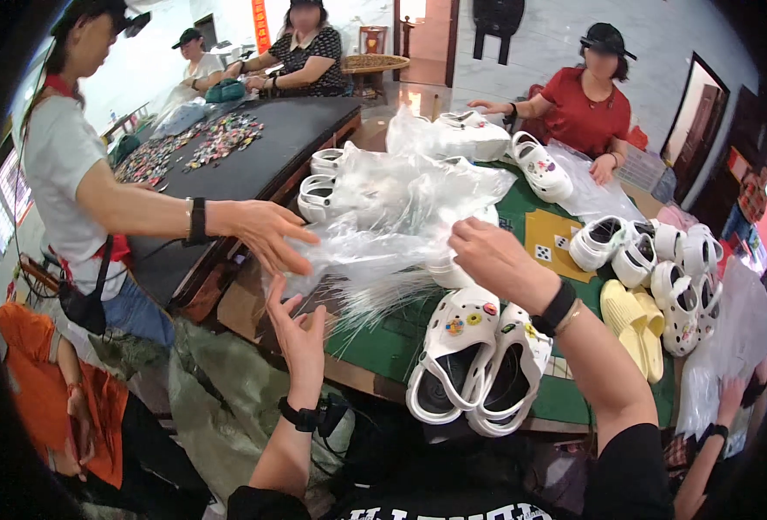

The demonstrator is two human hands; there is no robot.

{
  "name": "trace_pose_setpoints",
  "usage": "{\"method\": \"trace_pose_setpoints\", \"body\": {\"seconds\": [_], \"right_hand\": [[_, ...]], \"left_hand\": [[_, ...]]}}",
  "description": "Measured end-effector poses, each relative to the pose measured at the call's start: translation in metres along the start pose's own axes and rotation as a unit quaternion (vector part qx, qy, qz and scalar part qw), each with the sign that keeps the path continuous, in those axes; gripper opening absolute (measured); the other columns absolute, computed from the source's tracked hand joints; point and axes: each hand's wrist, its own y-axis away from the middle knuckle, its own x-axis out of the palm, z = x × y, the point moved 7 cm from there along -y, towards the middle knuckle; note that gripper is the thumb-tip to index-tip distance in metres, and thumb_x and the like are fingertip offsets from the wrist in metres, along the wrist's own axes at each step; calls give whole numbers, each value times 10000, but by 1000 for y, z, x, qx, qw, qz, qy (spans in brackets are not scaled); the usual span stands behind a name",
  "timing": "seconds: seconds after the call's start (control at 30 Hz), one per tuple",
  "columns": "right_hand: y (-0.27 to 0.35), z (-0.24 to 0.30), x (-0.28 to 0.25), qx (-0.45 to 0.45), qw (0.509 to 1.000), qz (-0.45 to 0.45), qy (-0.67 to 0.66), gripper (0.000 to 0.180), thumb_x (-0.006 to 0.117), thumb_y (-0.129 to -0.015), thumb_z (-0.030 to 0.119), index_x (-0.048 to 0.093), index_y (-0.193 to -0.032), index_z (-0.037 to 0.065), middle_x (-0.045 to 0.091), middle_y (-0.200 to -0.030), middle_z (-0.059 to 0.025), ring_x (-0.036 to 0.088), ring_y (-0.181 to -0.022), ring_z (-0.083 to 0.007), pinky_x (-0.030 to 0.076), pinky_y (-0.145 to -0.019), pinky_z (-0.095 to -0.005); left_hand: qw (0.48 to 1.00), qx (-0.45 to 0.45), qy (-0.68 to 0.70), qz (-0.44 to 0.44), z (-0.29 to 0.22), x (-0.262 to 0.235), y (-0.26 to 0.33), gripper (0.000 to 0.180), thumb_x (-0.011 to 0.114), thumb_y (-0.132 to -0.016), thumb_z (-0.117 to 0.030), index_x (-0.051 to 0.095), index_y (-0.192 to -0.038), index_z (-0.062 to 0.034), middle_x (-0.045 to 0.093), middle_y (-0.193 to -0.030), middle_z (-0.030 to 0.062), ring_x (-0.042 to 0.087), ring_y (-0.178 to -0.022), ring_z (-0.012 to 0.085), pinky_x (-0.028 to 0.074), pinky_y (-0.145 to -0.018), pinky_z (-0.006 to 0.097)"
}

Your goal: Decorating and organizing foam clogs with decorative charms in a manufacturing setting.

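Note:
My left hand (299, 340) is open with its fingers spread, just below a co-worker's hand (271, 236) that reaches in from the left. Both are beside the near left end of a crumpled clear plastic bag (362, 247). My right hand (503, 264) has its fingertips pinched together at the bag's right side. A bundle of thin, whitish plastic strands (379, 299) fans out on the table between my hands. Close to me stands a pair of white clogs (463, 325) with colourful charms, heels toward me, below my right hand.
More white clogs (680, 303) and pale yellow slides (630, 316) stand on the green table (388, 351) to the right, by a yellow card (546, 245). Wrapped white clogs lie farther back. A dark table (288, 130) at left holds many small colourful charms (219, 139). Several people work around.

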Motion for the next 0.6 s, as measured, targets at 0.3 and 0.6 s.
{"method": "trace_pose_setpoints", "body": {"seconds": [0.3, 0.6], "right_hand": [[248, -143, -99, 343, 930, -5, 135, 162, 608, -827, 117, 588, -944, 7, 570, -1011, -140, 543, -993, -330, 448, -878, -401], [799, -170, -262, 539, 775, 170, 283, 270, 599, -885, 196, 581, -1092, 24, 613, -1011, -212, 578, -960, -395, 460, -806, -494]], "left_hand": [[941, 99, -19, 322, -55, 77, 83, 238, 733, -801, -112, 669, -1024, -61, 635, -1117, 104, 590, -1062, 283, 483, -904, 366], [902, 277, -60, 325, -72, 120, 55, 272, 724, -779, -108, 674, -1045, -78, 624, -1069, 124, 593, -949, 308, 473, -813, 366]]}}
